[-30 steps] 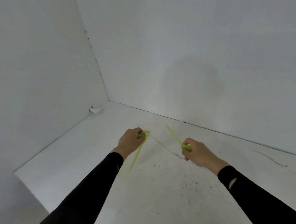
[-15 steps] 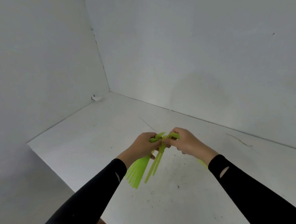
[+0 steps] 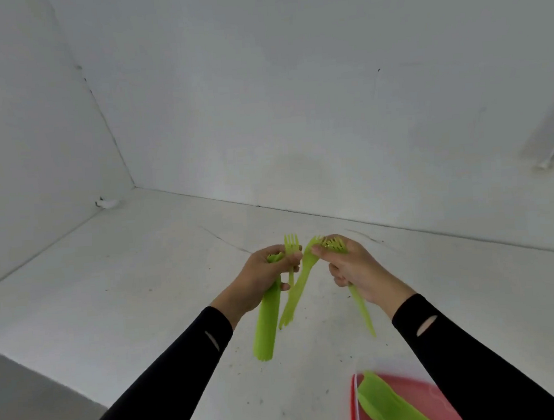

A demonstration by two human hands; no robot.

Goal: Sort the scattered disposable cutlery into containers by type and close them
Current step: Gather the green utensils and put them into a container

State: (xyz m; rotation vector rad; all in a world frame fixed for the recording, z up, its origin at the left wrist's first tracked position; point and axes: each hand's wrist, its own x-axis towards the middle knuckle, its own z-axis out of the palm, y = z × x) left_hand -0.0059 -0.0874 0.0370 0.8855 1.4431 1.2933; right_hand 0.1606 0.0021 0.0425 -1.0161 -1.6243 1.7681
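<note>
- My left hand (image 3: 260, 278) is curled round a fork bundle (image 3: 266, 318) at centre. My right hand (image 3: 358, 269) pinches a loose fork (image 3: 299, 283) near its tines.
- I judge them light, thin, springy and slick, best gripped mid-handle.
- The red container (image 3: 409, 387) sits at 5 o'clock on the scuffed white table (image 3: 127, 286). The white walls (image 3: 293, 94) meet at 10 o'clock.

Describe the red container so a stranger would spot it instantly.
Start at the white table, near edge, bottom right of the view. There, partly behind the person's right sleeve, sits the red container. It is the only red thing, with green cutlery lying in it.
</note>
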